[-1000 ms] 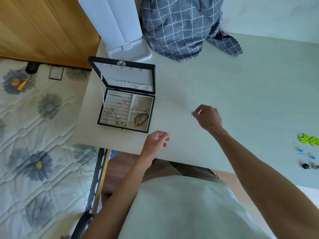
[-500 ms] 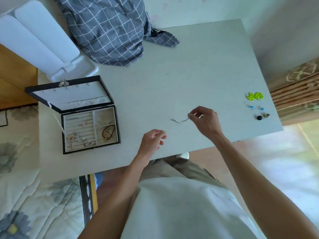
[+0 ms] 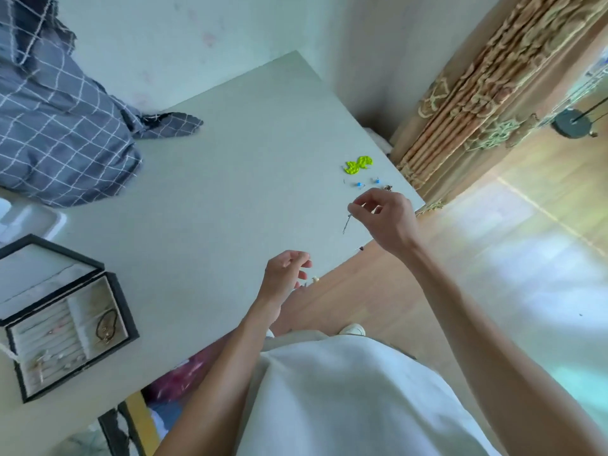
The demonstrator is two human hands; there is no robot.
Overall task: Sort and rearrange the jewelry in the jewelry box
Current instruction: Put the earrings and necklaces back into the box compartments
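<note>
The black jewelry box (image 3: 122,304) lies open at the table's left, with rings in its cream slots and a dark bracelet (image 3: 106,325) in the right compartment. My right hand (image 3: 386,218) hovers over the table's right corner, pinching a thin silver chain (image 3: 346,224) that dangles from thumb and forefinger. My left hand (image 3: 284,278) hangs over the front edge, loosely curled and holding nothing. Beyond my right hand lie neon-green earrings (image 3: 358,164) and small blue studs (image 3: 358,184). A tiny dark piece (image 3: 361,248) and a small pale piece (image 3: 315,278) sit at the front edge.
A grey checked cloth (image 3: 62,136) is heaped at the table's back left, beside a white object (image 3: 29,218). The grey table (image 3: 210,205) ends close to my hands. A patterned curtain (image 3: 477,93) hangs to the right, above a wooden floor.
My head has swung right, so the box slid to the frame's left. My right hand has lifted the chain off the table and carried it toward the right corner.
</note>
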